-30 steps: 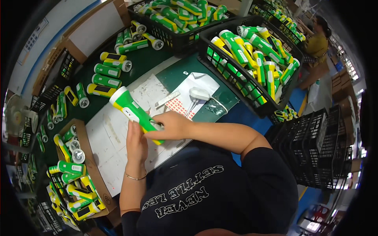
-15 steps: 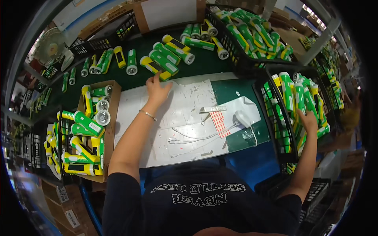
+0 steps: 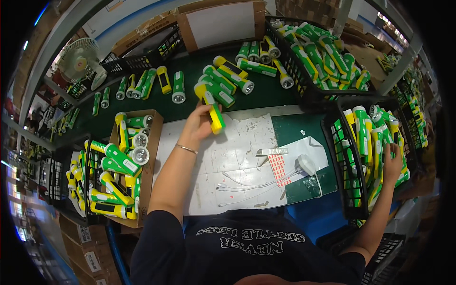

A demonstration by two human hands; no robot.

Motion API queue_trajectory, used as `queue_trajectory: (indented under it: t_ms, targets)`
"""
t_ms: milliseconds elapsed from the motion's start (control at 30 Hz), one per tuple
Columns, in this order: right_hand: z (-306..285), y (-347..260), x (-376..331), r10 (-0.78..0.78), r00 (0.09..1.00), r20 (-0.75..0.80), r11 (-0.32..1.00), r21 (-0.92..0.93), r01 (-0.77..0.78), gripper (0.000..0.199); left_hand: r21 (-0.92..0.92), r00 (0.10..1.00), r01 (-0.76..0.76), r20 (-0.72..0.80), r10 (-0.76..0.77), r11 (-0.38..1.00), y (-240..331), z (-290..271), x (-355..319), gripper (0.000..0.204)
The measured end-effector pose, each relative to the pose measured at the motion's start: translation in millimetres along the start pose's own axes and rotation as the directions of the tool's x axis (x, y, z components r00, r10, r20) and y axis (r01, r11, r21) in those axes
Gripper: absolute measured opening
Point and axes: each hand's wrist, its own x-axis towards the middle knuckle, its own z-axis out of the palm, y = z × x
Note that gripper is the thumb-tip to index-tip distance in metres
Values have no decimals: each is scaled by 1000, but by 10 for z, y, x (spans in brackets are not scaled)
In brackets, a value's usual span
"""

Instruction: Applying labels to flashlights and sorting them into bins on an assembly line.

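My left hand (image 3: 197,126) holds a green and yellow flashlight (image 3: 212,107) above the far edge of the white paper sheet (image 3: 237,156), close to a pile of finished flashlights (image 3: 223,78) on the green table. My right hand (image 3: 392,164) reaches into the black crate (image 3: 339,166) at my right and rests on the flashlights (image 3: 375,137) stacked there; whether it grips one I cannot tell. A sheet of red stickers (image 3: 279,167) and a white charger with thin cables (image 3: 306,165) lie on the paper in front of me.
A cardboard box (image 3: 149,156) with several flashlights stands at my left, black crates beside it. Another full black crate (image 3: 323,52) sits at the far right. Single flashlights (image 3: 164,83) stand in a row at the back, near a small fan (image 3: 80,59) and a cardboard box (image 3: 223,23).
Both hands held a flashlight over the paper a second ago. My left hand has since carried it toward the far pile and my right hand has gone into the right crate.
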Motion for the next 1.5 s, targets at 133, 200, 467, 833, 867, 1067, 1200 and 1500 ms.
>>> queue_trajectory:
  t_ms: [133, 200, 467, 833, 867, 1067, 1200, 1500]
  targets:
    - [7, -585, -213, -186, 982, 19, 981, -49, 187, 27, -28, 970, 157, -183, -160, 987, -276, 177, -357, 32]
    - [-61, -999, -369, -252, 966, 59, 965, 83, 247, 24, 29, 935, 191, -309, -172, 981, -343, 385, -544, 32]
    - [395, -2166, -1175, -512, 803, 307, 766, 587, 263, 23, 48, 963, 257, -99, -251, 965, -535, 418, -1050, 41]
    - [784, -2680, -1791, -664, 564, 492, 691, 691, 211, 26, 255, 951, 227, -264, -159, 940, -724, 462, -1254, 45]
    - [785, -2685, -1800, -663, 561, 496, 694, 689, 210, 26, 251, 950, 230, -265, -162, 940, -734, 457, -1267, 45]
    - [852, -2791, -1777, -725, 509, 464, 631, 743, 222, 16, 246, 957, 245, -214, -194, 938, -747, 434, -1247, 47]
    - [876, -2938, -1801, -797, 541, 267, 551, 687, 473, 10, 312, 977, 188, -157, -144, 932, -731, 400, -1230, 42]
    - [957, -3118, -1948, -931, 332, 155, 365, 467, 806, 14, 576, 991, -117, 11, 136, 809, -795, 368, -1322, 38]
